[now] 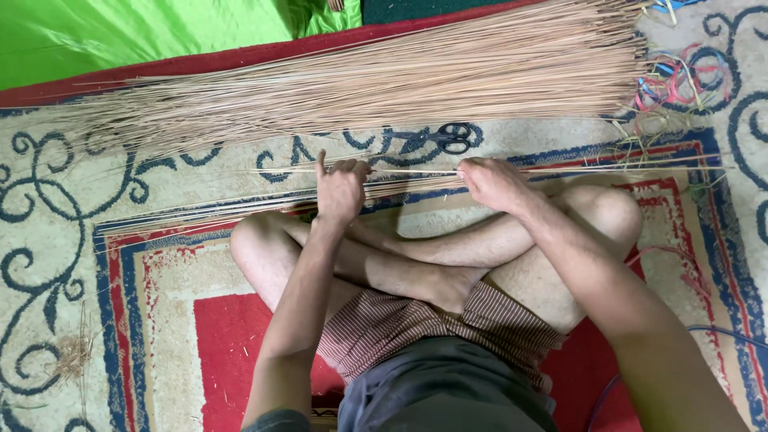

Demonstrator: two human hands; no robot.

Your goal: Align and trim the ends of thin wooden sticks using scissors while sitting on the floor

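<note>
A person sat cross-legged on a patterned carpet [120, 264] of cream, dark blue and red, seen from above by a camera worn on the head. The left hand [340, 188] was closed around a small bundle of thin tan sticks [412, 173], with its forefinger pointing away toward the far side. The right hand [492, 182] gripped the same bundle a little to the right, fingers curled shut over it. The bundle ran left to right just beyond the person's knees, its ends reaching well past both hands (more loose sticks lay under it on the carpet, trailing off to the left). Farther off lay a large pile of the same sticks [384, 84], fanning wide to the left and gathered tighter at the right. A pair of black-handled scissors [450, 138] rested on the carpet between the pile and the hands, near the right hand. At the far right, a tangle of coloured bands [680, 80] lay beside the pile's end. A bright green cloth [136, 32] covered the far left corner.
</note>
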